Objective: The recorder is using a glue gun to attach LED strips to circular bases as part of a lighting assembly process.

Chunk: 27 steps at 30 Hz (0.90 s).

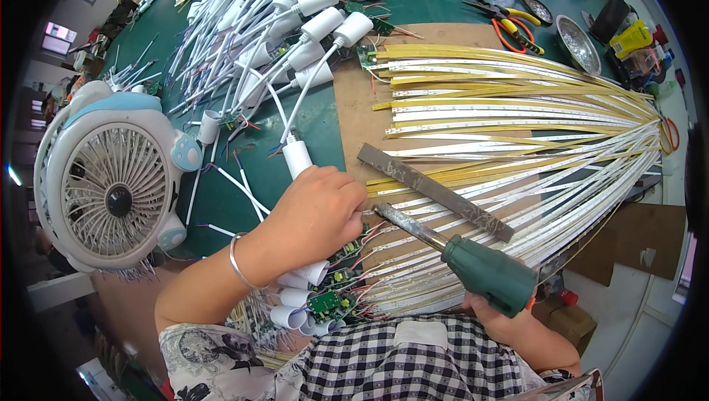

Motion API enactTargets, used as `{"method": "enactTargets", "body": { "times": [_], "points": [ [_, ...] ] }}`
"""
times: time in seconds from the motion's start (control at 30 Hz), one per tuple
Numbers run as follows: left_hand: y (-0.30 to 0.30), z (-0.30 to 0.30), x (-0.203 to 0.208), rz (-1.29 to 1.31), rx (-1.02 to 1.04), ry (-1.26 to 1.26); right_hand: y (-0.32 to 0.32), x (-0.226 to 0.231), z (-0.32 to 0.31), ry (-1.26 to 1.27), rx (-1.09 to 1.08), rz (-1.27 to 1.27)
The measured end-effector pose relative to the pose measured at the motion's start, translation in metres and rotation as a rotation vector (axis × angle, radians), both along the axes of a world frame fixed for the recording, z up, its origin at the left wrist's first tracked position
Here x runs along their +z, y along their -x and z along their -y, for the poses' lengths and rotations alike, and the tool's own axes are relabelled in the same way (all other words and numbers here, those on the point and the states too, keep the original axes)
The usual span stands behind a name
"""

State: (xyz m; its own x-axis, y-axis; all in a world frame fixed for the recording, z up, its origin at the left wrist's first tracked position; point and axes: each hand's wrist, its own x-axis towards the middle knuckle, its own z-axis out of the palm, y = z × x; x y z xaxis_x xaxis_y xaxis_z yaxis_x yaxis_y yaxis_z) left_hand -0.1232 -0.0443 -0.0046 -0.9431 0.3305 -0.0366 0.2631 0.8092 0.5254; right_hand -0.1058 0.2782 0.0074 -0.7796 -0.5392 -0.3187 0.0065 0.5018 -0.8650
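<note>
The right hand [509,320] is closed around the green handle of a soldering iron [458,252], whose grey metal tip points far-left toward the left hand [319,209]. That hand is curled shut over a white plastic cap [297,156] and the small circuit boards [325,301] just near of it. A flat metal file [434,191] lies across the fanned yellow and white LED strips [517,117], right beside the iron's tip. Farther left lies a heap of white capped cables [281,24]; a small desk fan [111,179] stands at the left edge. Pliers [509,21] and a metal dish [577,43] lie far right.
</note>
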Motion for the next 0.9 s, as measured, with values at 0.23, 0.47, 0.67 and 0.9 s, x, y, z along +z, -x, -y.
{"method": "enactTargets", "body": {
  "times": [0.23, 0.47, 0.67, 0.9],
  "points": [
    [0.0047, 0.0024, 0.0022, 0.099, -0.032, -0.022, -0.0015, -0.0007, -0.0002, 0.022, -0.026, -0.001],
    [0.0043, 0.0029, 0.0031, 0.122, -0.021, -0.043, -0.0005, 0.0012, 0.0006, 0.041, -0.040, 0.046],
    [0.0036, 0.0029, 0.0034, 0.120, -0.029, -0.038, -0.0027, -0.0029, 0.0000, 0.045, -0.057, 0.054],
    [0.0030, 0.0009, 0.0044, 0.104, -0.008, -0.006, -0.0029, -0.0006, -0.0028, 0.048, -0.118, 0.077]
  ]
}}
